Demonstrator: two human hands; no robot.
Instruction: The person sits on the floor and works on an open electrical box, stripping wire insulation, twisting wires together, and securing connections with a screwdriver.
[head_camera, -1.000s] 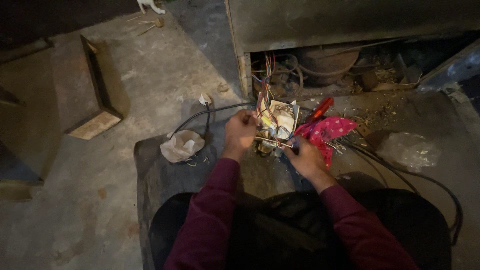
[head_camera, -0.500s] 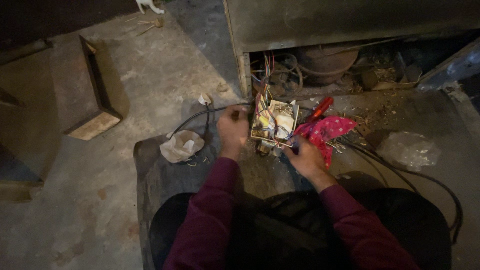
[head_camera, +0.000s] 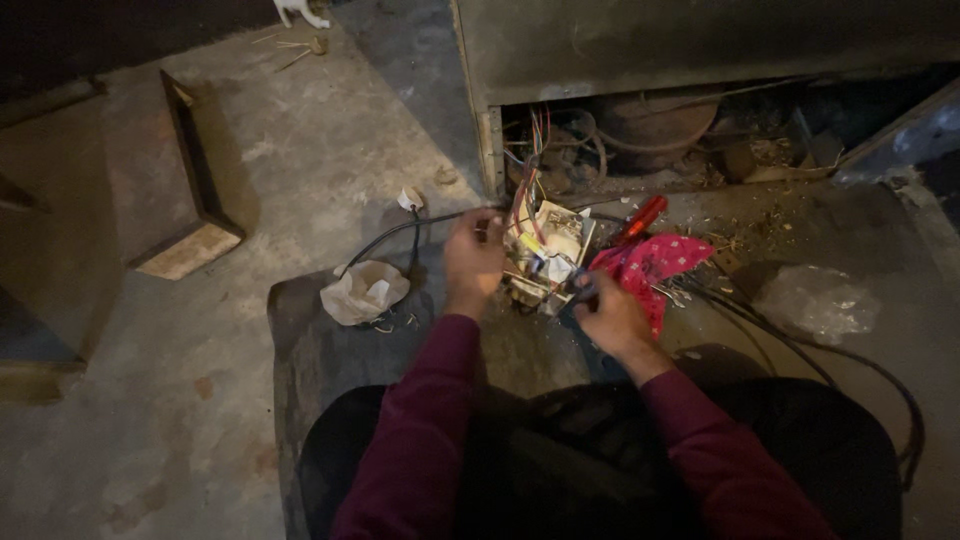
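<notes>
A small pale electrical box (head_camera: 548, 250) with coloured wires sits on the floor in front of me. My left hand (head_camera: 472, 258) is closed on the box's left side, holding it. My right hand (head_camera: 608, 312) grips a dark-handled tool (head_camera: 582, 290) whose tip meets the box's lower right corner. Coloured wires (head_camera: 535, 150) run up from the box into the open base of a large metal appliance (head_camera: 700, 40). A red-handled screwdriver (head_camera: 640, 218) and a pink patterned cloth (head_camera: 655, 262) lie just right of the box.
A crumpled white bag (head_camera: 362, 292) lies to the left on a dark mat (head_camera: 310, 380). A black cable (head_camera: 395, 232) ends in a white plug (head_camera: 410, 198). A clear plastic bag (head_camera: 818, 302) sits right. A wooden box (head_camera: 185, 190) stands far left.
My left hand has shifted slightly up along the box's left side. My right hand has come a little closer to the box's lower corner with the tool.
</notes>
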